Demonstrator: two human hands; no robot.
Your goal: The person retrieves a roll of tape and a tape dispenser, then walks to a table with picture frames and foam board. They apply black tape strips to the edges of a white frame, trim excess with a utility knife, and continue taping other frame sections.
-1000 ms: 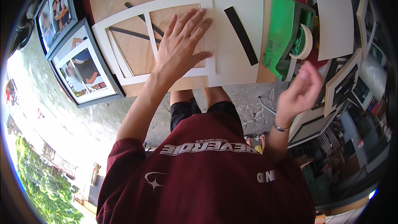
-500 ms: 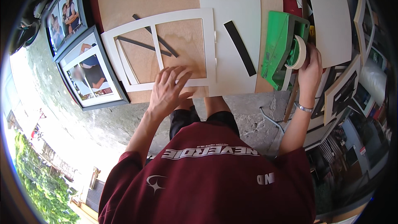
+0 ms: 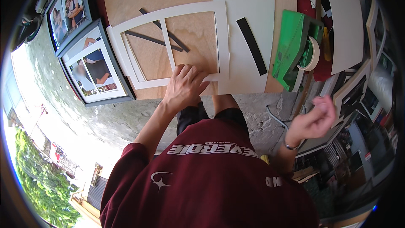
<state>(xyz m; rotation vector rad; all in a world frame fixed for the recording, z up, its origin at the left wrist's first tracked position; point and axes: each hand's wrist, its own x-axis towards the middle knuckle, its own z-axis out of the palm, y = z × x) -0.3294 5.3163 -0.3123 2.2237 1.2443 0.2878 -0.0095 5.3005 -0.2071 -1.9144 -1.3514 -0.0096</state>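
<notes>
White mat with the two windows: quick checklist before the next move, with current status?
1. Left hand at the mat's near border: ok.
2. Right hand free of the green tape dispenser: ok, it is apart from it, on the near right side.
3. Right hand carrying tape: cannot tell, fingers curled and blurred.
4. Tape roll seated in the dispenser: ok.
5. Nothing loose under the mat: not ok, two thin dark strips run beneath it.
6. Wider black strip apart from the mat: ok, it lies to the right.
</notes>
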